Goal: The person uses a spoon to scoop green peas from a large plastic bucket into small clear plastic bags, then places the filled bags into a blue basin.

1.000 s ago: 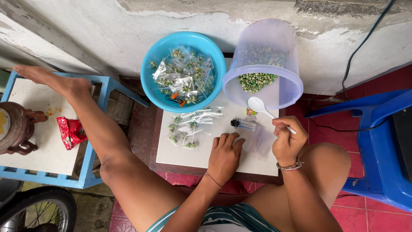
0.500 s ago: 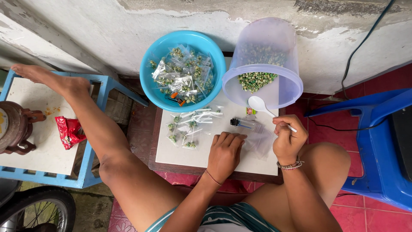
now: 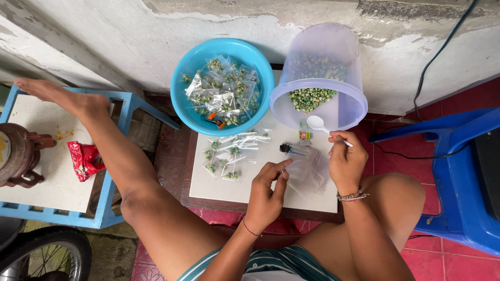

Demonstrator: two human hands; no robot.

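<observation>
Basin (image 3: pixel 182 78) blue, spoon (image 3: pixel 316 123) white, wrapper (image 3: pixel 83 159) red, shorts (image 3: pixel 291 259) striped.

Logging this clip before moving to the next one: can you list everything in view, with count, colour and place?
basin: one, blue, against wall, full of filled bags
tub: one, clear, tilted on the board, green snacks inside
spoon: one, white, at tub's mouth
board: one, white, on low table
filled bags: several, clear with green bits, on board's left part
empty bags: a stack, clear, on board by right hand
lighter: one, clear and black, mid-board
stool: one, blue frame, white top, far left
wrapper: one, red, on stool
pot: one, brown, stool's left edge
chair: one, blue, right
wheel: one, black, bottom left
left hand: pinching a clear bag
right hand: holding spoon handle
</observation>
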